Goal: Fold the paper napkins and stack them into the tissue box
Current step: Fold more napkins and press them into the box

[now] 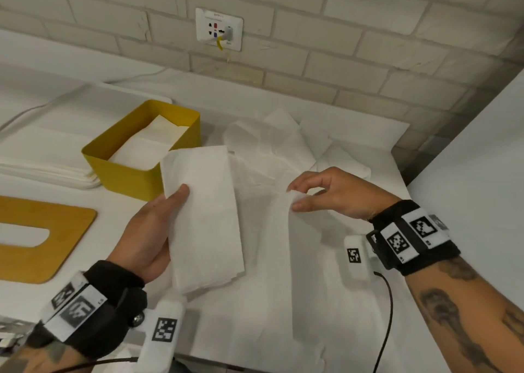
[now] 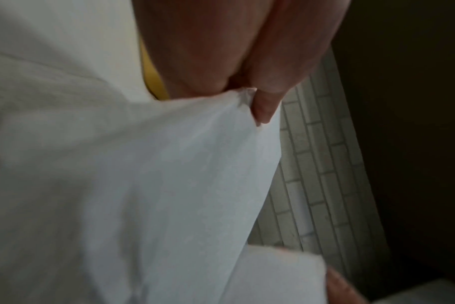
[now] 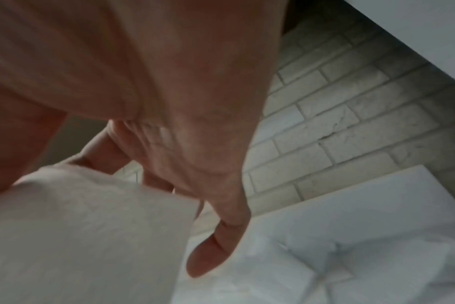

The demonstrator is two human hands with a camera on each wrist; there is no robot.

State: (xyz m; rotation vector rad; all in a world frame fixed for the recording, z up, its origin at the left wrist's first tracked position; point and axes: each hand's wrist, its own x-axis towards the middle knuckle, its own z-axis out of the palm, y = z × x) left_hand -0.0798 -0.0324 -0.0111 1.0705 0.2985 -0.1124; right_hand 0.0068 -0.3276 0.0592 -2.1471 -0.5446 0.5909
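A: Folded napkin [image 1: 204, 216] — held above the white table [image 1: 283, 330], long axis running from the person toward the wall, far end over the near corner of the yellow tissue box [image 1: 127, 174]. The left hand [image 1: 147, 236] grasps its left edge, thumb on top.

B: The right hand [image 1: 326, 194] pinches the corner of a second napkin [image 1: 306, 245]. Loose napkins [image 1: 283, 143] lie heaped beyond, folded ones inside the box; the wooden lid [image 1: 42, 239] sits left.

head view looks down; wrist views close, sharing the brick wall [image 3: 338, 123].
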